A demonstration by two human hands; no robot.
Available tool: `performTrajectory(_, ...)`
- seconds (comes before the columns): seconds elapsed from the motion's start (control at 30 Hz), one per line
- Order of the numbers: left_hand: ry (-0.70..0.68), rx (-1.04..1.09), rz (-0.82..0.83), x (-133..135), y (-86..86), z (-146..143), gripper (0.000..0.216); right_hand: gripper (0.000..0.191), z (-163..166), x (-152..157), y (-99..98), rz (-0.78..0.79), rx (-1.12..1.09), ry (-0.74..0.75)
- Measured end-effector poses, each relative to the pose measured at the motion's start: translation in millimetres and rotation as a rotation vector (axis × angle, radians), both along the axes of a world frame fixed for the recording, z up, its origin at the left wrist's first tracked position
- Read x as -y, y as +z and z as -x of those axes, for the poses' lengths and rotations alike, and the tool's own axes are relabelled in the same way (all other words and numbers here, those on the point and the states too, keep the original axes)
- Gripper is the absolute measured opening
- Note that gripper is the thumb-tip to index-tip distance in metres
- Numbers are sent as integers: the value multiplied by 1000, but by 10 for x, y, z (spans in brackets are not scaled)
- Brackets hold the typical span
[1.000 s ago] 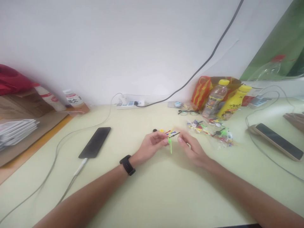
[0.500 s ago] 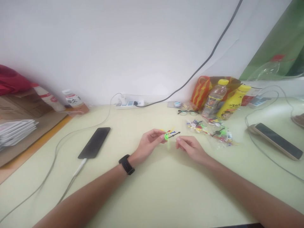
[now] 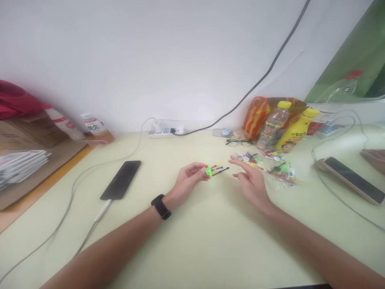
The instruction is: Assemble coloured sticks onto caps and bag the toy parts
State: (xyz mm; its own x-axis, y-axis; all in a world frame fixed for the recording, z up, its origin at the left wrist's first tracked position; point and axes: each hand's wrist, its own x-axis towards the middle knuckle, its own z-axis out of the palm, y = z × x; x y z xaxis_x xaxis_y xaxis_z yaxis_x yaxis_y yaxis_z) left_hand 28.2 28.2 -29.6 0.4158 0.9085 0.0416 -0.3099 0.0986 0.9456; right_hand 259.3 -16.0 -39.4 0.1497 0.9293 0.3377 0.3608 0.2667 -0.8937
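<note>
Over the near edge of the worktop (image 3: pixel 186 249) reach two bare forearms, the left one wearing a black wristwatch (image 3: pixel 161 207). Well in from that edge, around the worktop's middle, the left hand (image 3: pixel 189 180) pinches a bright green plastic disc (image 3: pixel 208 171) between thumb and fingers. Just beside the disc, black, yellow, blue and red pointers (image 3: pixel 221 171) fan rightward; whether they join it I cannot tell. The right hand (image 3: pixel 252 184) is apart from these, its fingers spread and holding nothing. A black smartphone (image 3: pixel 120 180) with a cable plugged in lies toward the left edge; a second phone (image 3: pixel 355 179) lies toward the right edge. Beyond the right hand are clear bags of coloured plastic pieces (image 3: pixel 281 170), then eyeglasses (image 3: pixel 239 142). Along the far edge stand a yellow bottle (image 3: pixel 294 134) and a yellow-capped clear bottle (image 3: pixel 272 126), right of a power strip (image 3: pixel 164 133).
</note>
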Motion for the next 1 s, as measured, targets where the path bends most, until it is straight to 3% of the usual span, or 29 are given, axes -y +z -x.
performTrajectory(0.2, 2, 29, 25, 13, 38, -15, 27, 43, -8, 43, 41, 36, -14, -77)
performTrajectory(0.37, -8, 58, 50, 11, 47, -13, 25, 35, 31, 5, 4, 78, 43, -11)
performTrajectory(0.63, 11, 103, 81, -7, 59, -2, 21, 22, 69, -72, -90, -23, 226, 220)
performTrajectory(0.83, 33, 123, 91, -35, 15, 9, 21, 50, -28, -86, -45, -120, 397, 592)
performTrajectory(1.0, 149, 162, 133, -164, 81, 76, 23, 58, -54, -56, 13, -121, 459, 743)
